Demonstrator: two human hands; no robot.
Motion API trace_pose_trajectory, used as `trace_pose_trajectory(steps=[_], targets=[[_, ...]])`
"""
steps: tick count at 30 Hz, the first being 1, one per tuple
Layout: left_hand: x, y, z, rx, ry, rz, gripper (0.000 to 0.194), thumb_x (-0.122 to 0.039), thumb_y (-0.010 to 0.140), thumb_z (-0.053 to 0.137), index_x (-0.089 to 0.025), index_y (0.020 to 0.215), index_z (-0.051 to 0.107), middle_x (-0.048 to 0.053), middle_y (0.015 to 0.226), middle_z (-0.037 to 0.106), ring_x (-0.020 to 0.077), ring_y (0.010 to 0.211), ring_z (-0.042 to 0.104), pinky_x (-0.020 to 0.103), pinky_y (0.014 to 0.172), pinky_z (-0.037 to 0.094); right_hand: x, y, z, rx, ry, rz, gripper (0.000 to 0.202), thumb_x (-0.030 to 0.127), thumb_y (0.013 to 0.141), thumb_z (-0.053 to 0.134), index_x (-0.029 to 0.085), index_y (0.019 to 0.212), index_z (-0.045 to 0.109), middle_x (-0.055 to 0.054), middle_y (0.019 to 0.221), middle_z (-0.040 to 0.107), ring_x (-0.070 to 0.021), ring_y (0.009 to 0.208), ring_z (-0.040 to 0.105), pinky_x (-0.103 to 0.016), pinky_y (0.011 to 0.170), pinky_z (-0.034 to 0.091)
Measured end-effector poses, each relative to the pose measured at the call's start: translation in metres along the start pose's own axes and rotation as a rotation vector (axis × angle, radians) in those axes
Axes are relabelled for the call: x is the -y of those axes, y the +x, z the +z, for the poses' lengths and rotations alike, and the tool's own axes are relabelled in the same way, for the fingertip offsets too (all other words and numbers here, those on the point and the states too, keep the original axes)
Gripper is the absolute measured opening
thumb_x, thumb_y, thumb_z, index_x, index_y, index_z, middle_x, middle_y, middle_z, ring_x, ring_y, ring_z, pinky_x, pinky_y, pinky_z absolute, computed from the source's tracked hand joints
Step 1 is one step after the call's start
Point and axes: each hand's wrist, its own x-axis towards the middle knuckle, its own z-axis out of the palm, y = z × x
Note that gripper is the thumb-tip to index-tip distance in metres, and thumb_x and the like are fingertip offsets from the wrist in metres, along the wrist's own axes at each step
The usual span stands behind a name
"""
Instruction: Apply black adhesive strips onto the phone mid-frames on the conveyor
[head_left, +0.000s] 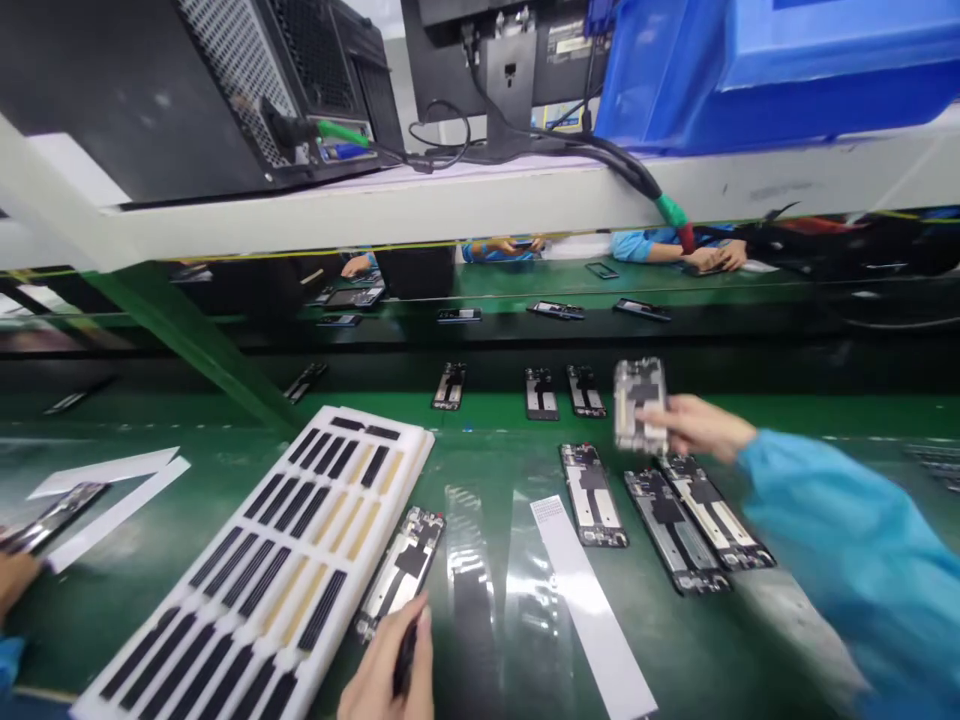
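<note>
No text can be read: the fine print [550, 512] on the white strip [594, 612] below the blue plastic bin [780, 85] and the pale label [572, 45] on the black monitor [442, 65] left of that bin are too small and blurred.

Electronics assembly workshop: opened phones [592, 495], green bench [705, 650], co-workers' sleeves [634, 245].

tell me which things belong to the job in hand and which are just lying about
Likely the job:
phone chassis in right hand
black object in left hand
second chassis beside it
white foam tray

Likely lying about:
blue bin
computer case
cables
</note>
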Motion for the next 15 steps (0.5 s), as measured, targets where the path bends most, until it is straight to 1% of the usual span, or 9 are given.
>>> trace_pose_trajectory(steps=[1, 3, 4, 5, 7, 10, 12, 13, 15], targets=[[0.005, -0.006, -0.003, 0.030, 0.036, -0.014, 0.019, -0.032, 0.096, 0.057, -0.023, 0.106, 0.070, 0.005, 0.097, 0.077, 0.0206, 0.086, 0.074, 0.027, 0.083, 0.056, -0.016, -0.030, 0.010, 0.119, 0.013, 0.026, 0.025, 0.029, 0.074, 0.080, 0.007, 0.073, 0.069, -0.004, 0.055, 0.066, -0.0031, 0.030, 0.043, -0.017, 0.035, 0.027], [0.010, -0.014, -0.005, 0.164, 0.123, -0.030, 0.021, -0.033, 0.097, 0.053, -0.022, 0.105, 0.069, 0.007, 0.099, 0.077, 0.0220, 0.088, 0.075, 0.027, 0.079, 0.057, -0.053, -0.092, 0.036, 0.452, 0.128, 0.111, 0.037, 0.039, 0.071, 0.082, 0.011, 0.090, 0.068, -0.005, 0.065, 0.073, -0.0022, 0.030, 0.038, -0.015, 0.030, 0.022], [0.011, -0.016, -0.005, 0.257, 0.173, -0.032, 0.022, -0.032, 0.098, 0.051, -0.022, 0.105, 0.069, 0.007, 0.099, 0.078, 0.0223, 0.087, 0.075, 0.027, 0.076, 0.057, -0.073, -0.120, 0.051, 0.543, 0.149, 0.157, 0.041, 0.045, 0.073, 0.080, 0.013, 0.094, 0.066, -0.006, 0.070, 0.074, -0.0015, 0.030, 0.036, -0.015, 0.030, 0.020], [0.010, -0.017, -0.004, 0.360, 0.225, -0.031, 0.021, -0.029, 0.098, 0.049, -0.023, 0.105, 0.069, 0.006, 0.098, 0.078, 0.0222, 0.085, 0.076, 0.026, 0.072, 0.057, -0.091, -0.144, 0.065, 0.565, 0.145, 0.183, 0.045, 0.050, 0.074, 0.078, 0.013, 0.095, 0.065, -0.006, 0.071, 0.074, -0.0012, 0.029, 0.035, -0.015, 0.030, 0.019], [0.003, -0.014, -0.001, 0.559, 0.323, -0.027, 0.023, -0.021, 0.098, 0.047, -0.024, 0.106, 0.068, 0.005, 0.099, 0.078, 0.0214, 0.084, 0.076, 0.025, 0.070, 0.057, -0.123, -0.177, 0.087, 0.507, 0.119, 0.188, 0.048, 0.059, 0.077, 0.071, 0.014, 0.094, 0.065, -0.003, 0.065, 0.071, -0.0038, 0.030, 0.037, -0.017, 0.030, 0.022], [-0.012, -0.004, 0.002, 0.761, 0.437, -0.019, 0.028, -0.014, 0.096, 0.046, -0.024, 0.112, 0.067, 0.005, 0.106, 0.076, 0.0213, 0.090, 0.075, 0.026, 0.074, 0.056, -0.152, -0.195, 0.095, 0.354, -0.002, 0.044, 0.049, 0.066, 0.080, 0.061, 0.017, 0.079, 0.066, -0.005, 0.064, 0.070, -0.0160, 0.048, 0.060, -0.024, 0.045, 0.045], [-0.019, 0.001, 0.003, 0.812, 0.510, -0.007, 0.034, -0.011, 0.094, 0.048, -0.023, 0.120, 0.065, 0.007, 0.117, 0.073, 0.0212, 0.092, 0.075, 0.026, 0.074, 0.057, -0.156, -0.197, 0.087, 0.263, -0.124, -0.055, 0.050, 0.070, 0.075, 0.062, 0.021, 0.070, 0.065, -0.007, 0.066, 0.071, -0.0243, 0.062, 0.067, -0.030, 0.057, 0.052], [-0.020, 0.003, 0.003, 0.814, 0.550, 0.006, 0.039, -0.009, 0.092, 0.049, -0.023, 0.126, 0.063, 0.009, 0.127, 0.069, 0.0211, 0.093, 0.074, 0.026, 0.072, 0.057, -0.153, -0.197, 0.081, 0.233, -0.164, -0.073, 0.050, 0.072, 0.074, 0.062, 0.022, 0.069, 0.065, -0.008, 0.065, 0.071, -0.0259, 0.062, 0.067, -0.032, 0.057, 0.052], [-0.020, 0.005, 0.004, 0.804, 0.617, 0.047, 0.054, -0.003, 0.086, 0.050, -0.025, 0.136, 0.058, 0.011, 0.149, 0.053, 0.0210, 0.097, 0.073, 0.025, 0.070, 0.058, -0.138, -0.197, 0.073, 0.195, -0.123, -0.059, 0.053, 0.075, 0.079, 0.056, 0.023, 0.067, 0.063, -0.008, 0.067, 0.072, -0.0232, 0.051, 0.062, -0.031, 0.049, 0.049]])
